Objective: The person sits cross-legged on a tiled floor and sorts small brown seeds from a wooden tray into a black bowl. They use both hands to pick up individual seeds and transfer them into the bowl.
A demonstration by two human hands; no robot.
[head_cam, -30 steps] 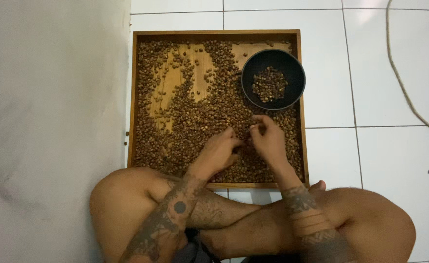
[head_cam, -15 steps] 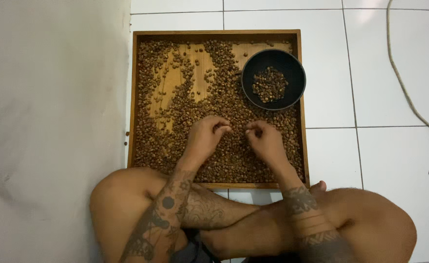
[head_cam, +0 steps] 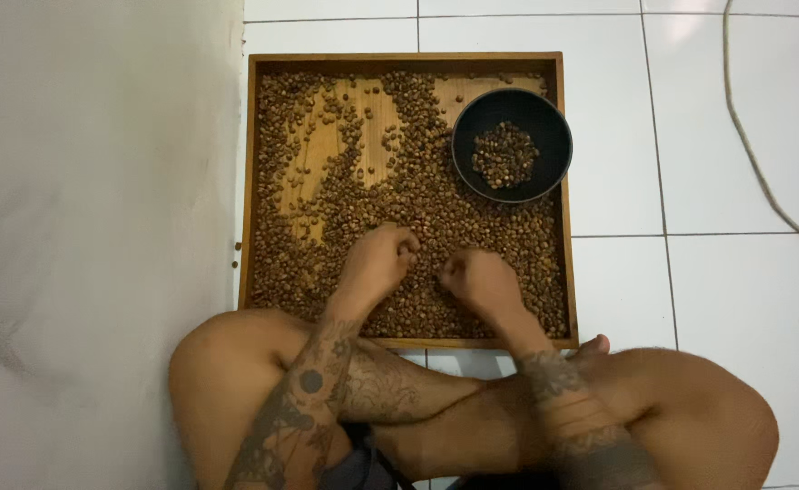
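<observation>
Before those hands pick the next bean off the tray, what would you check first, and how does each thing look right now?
1. Left hand resting on the beans: ok.
2. Right hand on the beans, fingers curled: ok; whether it holds a bean: cannot tell.
3. Black bowl upright in the tray's far right corner, room left inside: ok.
4. Bowl's rim reaches over the tray's right edge; whether it sits steady: cannot tell.
5. Wooden tray flat on the tiled floor: ok.
6. All beans inside the tray: not ok, a few stray beans lie beside its left edge.
</observation>
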